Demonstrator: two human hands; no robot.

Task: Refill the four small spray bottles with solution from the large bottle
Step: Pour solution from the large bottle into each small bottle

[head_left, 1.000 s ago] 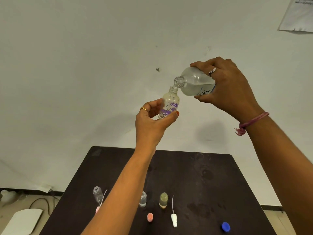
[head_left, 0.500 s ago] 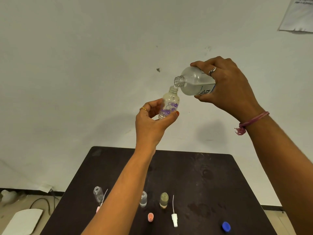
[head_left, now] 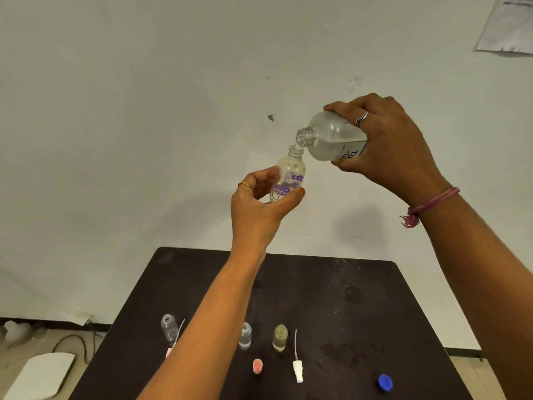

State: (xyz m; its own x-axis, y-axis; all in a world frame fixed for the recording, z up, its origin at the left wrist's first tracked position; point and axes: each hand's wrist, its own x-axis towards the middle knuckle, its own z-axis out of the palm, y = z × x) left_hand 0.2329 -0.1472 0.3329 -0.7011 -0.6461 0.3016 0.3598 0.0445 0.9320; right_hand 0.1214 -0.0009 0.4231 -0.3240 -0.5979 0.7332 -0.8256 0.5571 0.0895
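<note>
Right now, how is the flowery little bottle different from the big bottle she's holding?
The flowery small bottle is far smaller than the large bottle. It stands nearly upright in the left hand, while the large one lies tipped in the right hand, mouth down over the small one's neck. The small one has purple flowers; the large one a printed label. Both are clear, uncapped plastic.
</note>
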